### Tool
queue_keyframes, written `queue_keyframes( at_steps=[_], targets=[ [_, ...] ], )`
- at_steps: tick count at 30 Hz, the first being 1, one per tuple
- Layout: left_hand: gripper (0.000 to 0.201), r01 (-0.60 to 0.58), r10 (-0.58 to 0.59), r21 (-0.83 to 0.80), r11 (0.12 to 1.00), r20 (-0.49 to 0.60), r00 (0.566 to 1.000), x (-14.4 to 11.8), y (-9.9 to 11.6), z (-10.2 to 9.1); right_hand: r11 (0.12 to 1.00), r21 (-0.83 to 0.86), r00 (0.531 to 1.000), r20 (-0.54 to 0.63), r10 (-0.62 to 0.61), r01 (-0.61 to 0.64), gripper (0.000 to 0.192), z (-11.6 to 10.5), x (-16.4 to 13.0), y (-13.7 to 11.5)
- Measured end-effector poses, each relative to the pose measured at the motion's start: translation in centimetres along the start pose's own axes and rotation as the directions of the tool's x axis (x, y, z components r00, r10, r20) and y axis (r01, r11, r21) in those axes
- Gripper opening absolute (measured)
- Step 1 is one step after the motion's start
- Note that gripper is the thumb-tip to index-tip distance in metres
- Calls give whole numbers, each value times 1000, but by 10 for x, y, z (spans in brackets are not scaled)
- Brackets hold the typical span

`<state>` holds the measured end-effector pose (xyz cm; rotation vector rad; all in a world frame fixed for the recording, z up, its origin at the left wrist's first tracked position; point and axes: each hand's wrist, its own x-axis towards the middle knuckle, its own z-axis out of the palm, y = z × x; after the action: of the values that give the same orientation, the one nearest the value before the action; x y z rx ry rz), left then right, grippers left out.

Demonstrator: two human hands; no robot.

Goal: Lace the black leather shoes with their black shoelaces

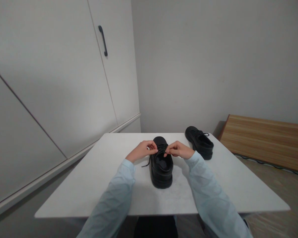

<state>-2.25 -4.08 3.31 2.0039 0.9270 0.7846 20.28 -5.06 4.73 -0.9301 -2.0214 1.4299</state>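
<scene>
Black matte shoe [161, 168], pinched laces [162, 148]

A black shoe [161, 167] stood on the white table [94, 178], heel toward the camera, and both hands met over its laces [162, 148]: the left hand [142, 150] pinched the lacing from one side, the right hand [179, 149] from the other, fingertips closed on it. One loose lace end trailed onto the table beside the left wrist. A second black shoe [199, 142] lay well apart near the table's far right edge, with white cabinet doors [64, 82] on the left and a wooden board [263, 140] on the right.
</scene>
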Motion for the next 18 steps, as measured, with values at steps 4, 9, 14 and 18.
queue_keyframes(
  at_steps=[4, 9, 14, 18],
  targets=[
    [14, 9, -9, -13, 1000, 31, 999, -2, 4, -1, 999, 36, 1000, -5, 16, -16, 34, 2, 2, -1],
    [11, -16, 17, -53, 998, 20, 1000, -4, 11, -1, 991, 133, 999, -40, -11, 16, 38, 3, 5, 4],
    [12, -91, 87, -99, 991, -45, 995, -5, 12, 0, 971, 236, 996, -90, -10, 31, 38, 3, 6, 9],
    [11, -131, 130, -16, 991, -68, 989, -5, 12, -1, 959, 283, 994, -106, 15, 16, 41, 1, 8, 12]
  ],
)
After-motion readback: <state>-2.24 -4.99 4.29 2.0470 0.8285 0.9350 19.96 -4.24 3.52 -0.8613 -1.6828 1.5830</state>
